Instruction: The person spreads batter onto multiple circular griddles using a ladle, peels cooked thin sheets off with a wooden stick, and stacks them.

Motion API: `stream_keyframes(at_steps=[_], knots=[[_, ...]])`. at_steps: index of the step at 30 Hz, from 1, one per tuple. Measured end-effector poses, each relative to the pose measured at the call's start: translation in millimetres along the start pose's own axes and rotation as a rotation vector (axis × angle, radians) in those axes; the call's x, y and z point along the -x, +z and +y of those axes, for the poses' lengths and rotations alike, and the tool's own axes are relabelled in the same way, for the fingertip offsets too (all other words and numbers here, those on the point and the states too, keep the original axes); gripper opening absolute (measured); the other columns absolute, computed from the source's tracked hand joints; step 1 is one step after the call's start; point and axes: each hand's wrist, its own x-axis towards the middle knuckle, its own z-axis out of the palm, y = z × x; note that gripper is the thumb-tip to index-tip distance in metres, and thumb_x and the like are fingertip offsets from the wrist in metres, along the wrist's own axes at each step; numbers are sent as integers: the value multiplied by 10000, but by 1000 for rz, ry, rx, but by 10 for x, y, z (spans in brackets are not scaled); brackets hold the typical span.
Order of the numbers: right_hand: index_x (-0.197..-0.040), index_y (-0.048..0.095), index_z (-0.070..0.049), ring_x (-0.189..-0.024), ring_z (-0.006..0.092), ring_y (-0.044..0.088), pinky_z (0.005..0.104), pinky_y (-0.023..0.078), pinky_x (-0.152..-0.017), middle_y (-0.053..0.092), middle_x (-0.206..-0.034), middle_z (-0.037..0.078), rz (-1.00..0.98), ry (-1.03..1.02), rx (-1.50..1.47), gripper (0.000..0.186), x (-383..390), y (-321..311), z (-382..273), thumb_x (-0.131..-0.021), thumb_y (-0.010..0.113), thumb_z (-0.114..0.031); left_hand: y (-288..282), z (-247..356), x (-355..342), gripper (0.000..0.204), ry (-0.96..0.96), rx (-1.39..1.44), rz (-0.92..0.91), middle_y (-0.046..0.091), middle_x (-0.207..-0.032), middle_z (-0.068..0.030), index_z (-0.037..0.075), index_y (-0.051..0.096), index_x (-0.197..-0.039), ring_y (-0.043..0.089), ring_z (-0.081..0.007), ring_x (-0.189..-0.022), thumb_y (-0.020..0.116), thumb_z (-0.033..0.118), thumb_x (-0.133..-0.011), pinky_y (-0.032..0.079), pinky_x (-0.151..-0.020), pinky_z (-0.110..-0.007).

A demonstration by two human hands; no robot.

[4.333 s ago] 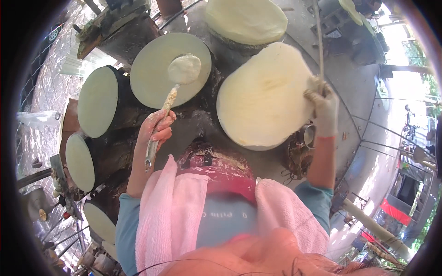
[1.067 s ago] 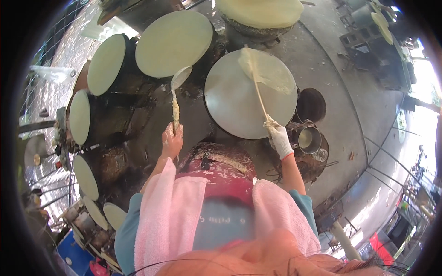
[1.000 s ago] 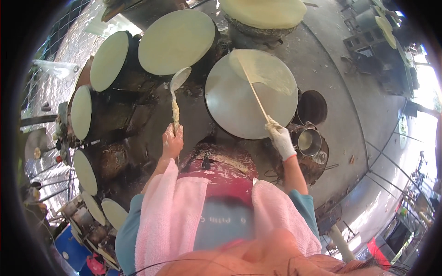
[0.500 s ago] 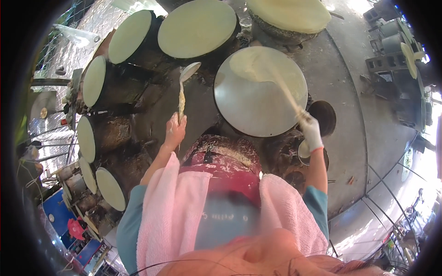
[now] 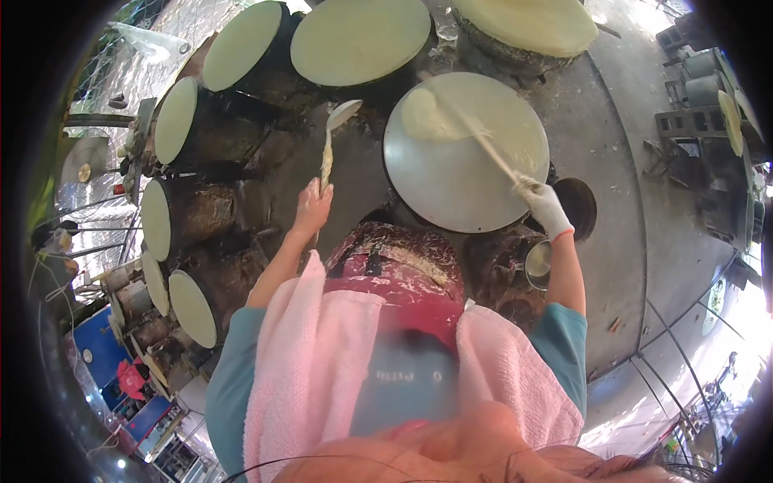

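My bare left hand (image 5: 312,208) is closed round the handle of a metal ladle (image 5: 345,114), which is smeared with pale batter and points away from me. My right hand (image 5: 544,208), in a white glove with an orange cuff, grips a wooden batter spreader (image 5: 487,146). Its far end lies over the large round griddle (image 5: 451,189) in front of me and is too blurred to make out. Pale batter (image 5: 425,113) covers the griddle's far left part, and a thinner coat runs toward its right side.
Several round griddles (image 5: 360,40) with pale tops curve round from the far side to my left. By my right hand are a dark pan (image 5: 581,208) and a small metal pot (image 5: 538,262). A black hose (image 5: 636,177) crosses the floor at right; concrete blocks (image 5: 684,122) stand beyond.
The spreader's far end has swung a little left over the griddle, and the batter patch looks different in outline. The whole view has shifted slightly. Both hands keep their holds.
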Motion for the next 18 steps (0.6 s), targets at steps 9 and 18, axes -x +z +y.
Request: stream_keyframes(at_steps=[9,18], knots=[[-1228,532,59,-1029,122,549,229,413,-933,604,-1172,93,262,-137,-179,398,146,-95,306,-856,618,-55,308,162,-777,168,-91,79,-217,606,-741,-230,13,535,-890,616,-365,-710,542,179,-867,496,-593,-456],[-1196,577,22,-798,52,510,190,435,-739,593,-929,-35,-200,338,76,382,645,369,-211,-871,640,-170,-285,276,-241,165,10,72,-445,600,-619,-192,7,522,-877,601,-379,-558,443,150,-897,487,-487,-481]])
